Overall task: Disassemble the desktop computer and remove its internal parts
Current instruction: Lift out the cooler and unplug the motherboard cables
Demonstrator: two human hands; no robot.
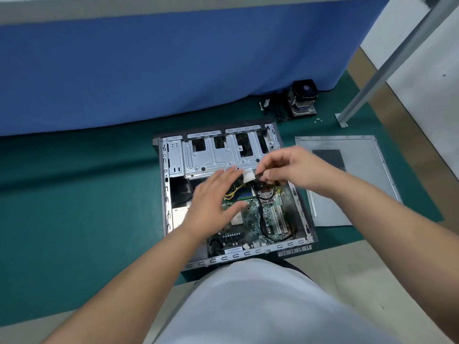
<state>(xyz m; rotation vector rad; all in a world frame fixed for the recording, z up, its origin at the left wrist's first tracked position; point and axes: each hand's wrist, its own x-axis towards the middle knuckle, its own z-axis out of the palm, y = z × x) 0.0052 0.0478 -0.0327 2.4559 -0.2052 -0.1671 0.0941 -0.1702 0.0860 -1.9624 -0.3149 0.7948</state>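
Both hands are working above the open grey steel desktop case (238, 194), which is lying on its side on the green floor mat (74, 194) at the centre of the view. The right hand (293, 170) is pinching a black cable just beside a white plastic power connector (248, 175), at 12 o'clock over the green motherboard (260, 214). The left hand (213, 202) is hovering with fingers spread and straight, its fingertips close to the connector; contact cannot be confirmed.

Progress appears to be partial. The flat grey side panel (347, 177) is lying off the case at 3 o'clock. A black fan-and-heatsink cooler (301, 98) is standing well apart at 1 o'clock, with small loose screws (318, 119) near it. The silver drive cage (223, 155) is showing vacant bays. The motherboard, yellow wires (234, 192) and black cables are remaining inside, so cable disconnection and board removal are judged outstanding.
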